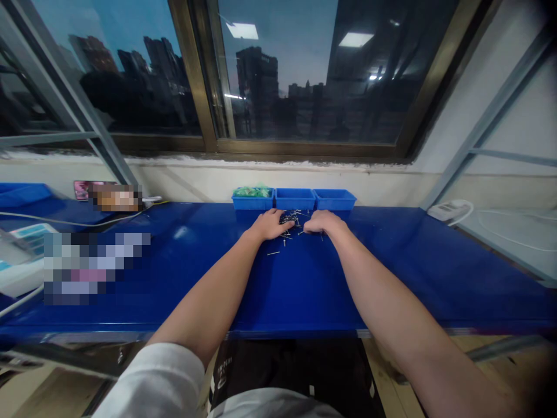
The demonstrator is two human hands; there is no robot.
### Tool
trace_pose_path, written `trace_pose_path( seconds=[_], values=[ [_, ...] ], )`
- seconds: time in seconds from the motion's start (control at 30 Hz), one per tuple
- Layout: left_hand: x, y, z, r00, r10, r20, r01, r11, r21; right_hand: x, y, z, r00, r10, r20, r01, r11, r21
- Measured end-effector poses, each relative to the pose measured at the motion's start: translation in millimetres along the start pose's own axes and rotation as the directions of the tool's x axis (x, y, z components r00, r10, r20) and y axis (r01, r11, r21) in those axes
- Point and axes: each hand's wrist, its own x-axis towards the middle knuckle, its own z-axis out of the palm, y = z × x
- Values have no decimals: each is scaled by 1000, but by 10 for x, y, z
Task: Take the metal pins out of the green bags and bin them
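Head view: two hands [268, 224] [322, 221] flank one metal-piece pile [296, 217] near three bins [252, 203] [295, 203] [334, 204].

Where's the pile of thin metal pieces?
In the head view, the metal pile lies centrally on the blue table, between left hand and right hand, just in front of the middle blue bin.
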Motion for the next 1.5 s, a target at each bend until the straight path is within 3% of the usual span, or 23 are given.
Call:
trace_pose_path(
  seconds=[0.1, 0.2, 0.27, 0.4, 0.57, 0.63, 0.73, 0.8, 0.9, 1.03, 1.2, 1.5],
  values=[
    [2, -1, 6, 1000, -1, 11, 1, 1000, 0, -7, -49, 80, 998, -47, 37, 46, 999, 8],
    [2, 11, 0, 1000, 5, 19, -5, 1000, -4, 13, -74, 157, 990, -139, -39, 142, 988, 68],
    [2, 18, -5, 1000, 3, 18, -3, 1000, -3, 14, -89, 179, 989, -131, -74, 137, 987, 79],
    [5, 18, -3, 1000, 4, 11, -4, 1000, 5, -56, -128, 122, 994, -88, -69, 93, 993, 69],
    [2, 25, -9, 1000, 24, -19, -24, 1000, 8, -136, -122, 39, 965, -173, -197, 214, 955, 208],
    [-4, 38, -26, 998, 35, -47, -35, 999, 4, -126, -99, 63, 953, -221, -206, 288, 871, 399],
    [-12, 64, -60, 989, 104, -102, -106, 994, -19, -82, -78, 150, 930, -290, -224, 358, 588, 725],
    [-13, 84, -82, 975, 178, -136, -186, 982, -44, -50, -85, 214, 917, -278, -287, 384, 411, 827],
    [-5, 115, -102, 946, 275, -175, -289, 955, -63, -20, -123, 277, 912, -235, -337, 398, 300, 867],
    [14, 140, -101, 922, 326, -208, -339, 940, -28, -1, -176, 307, 912, -243, -331, 399, 336, 853],
    [31, 151, -102, 930, 299, -214, -303, 953, 14, 74, -196, 348, 897, -207, -390, 442, 425, 790],
    [11, 181, -144, 975, 145, -169, -123, 983, 138, 81, -171, 354, 906, -203, -372, 423, 413, 806]
  ],
)
